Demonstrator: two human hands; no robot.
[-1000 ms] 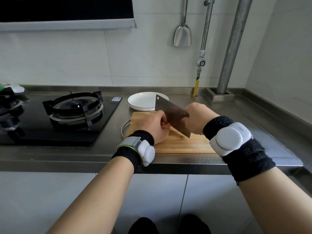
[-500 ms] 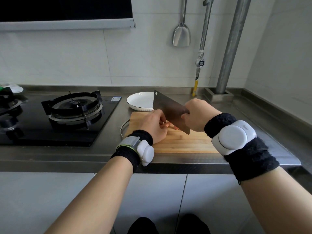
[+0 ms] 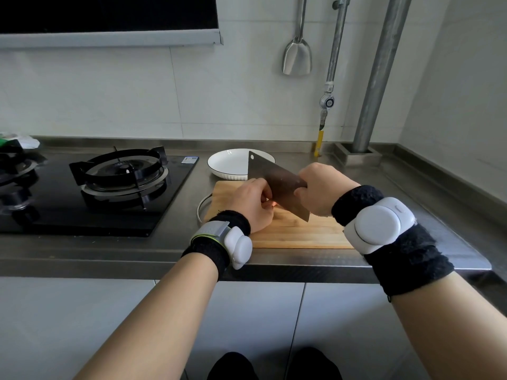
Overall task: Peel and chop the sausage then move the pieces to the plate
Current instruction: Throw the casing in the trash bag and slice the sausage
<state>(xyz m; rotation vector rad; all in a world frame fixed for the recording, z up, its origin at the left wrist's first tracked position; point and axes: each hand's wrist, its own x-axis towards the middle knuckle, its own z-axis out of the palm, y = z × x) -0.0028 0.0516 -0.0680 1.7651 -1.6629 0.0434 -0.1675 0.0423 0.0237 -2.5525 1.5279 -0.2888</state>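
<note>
A wooden cutting board [image 3: 296, 231] lies on the steel counter. My left hand [image 3: 252, 204] rests on the board with curled fingers holding down the sausage [image 3: 271, 204], of which only a small pink bit shows between hand and blade. My right hand [image 3: 323, 187] grips the handle of a cleaver [image 3: 277, 185], whose broad blade stands tilted right beside my left fingers, its edge down at the sausage. A white empty plate [image 3: 227, 163] sits just behind the board.
A black gas hob [image 3: 120, 174] with burner grates fills the counter to the left. A metal ring [image 3: 201, 209] peeks from under the board's left edge. A steel spatula [image 3: 297, 56] hangs on the wall; a thick pipe [image 3: 378, 78] stands at the back right.
The cleaver has stayed beside my left fingers and shifted only slightly in tilt and height between frames. My left hand has kept its hold on the sausage.
</note>
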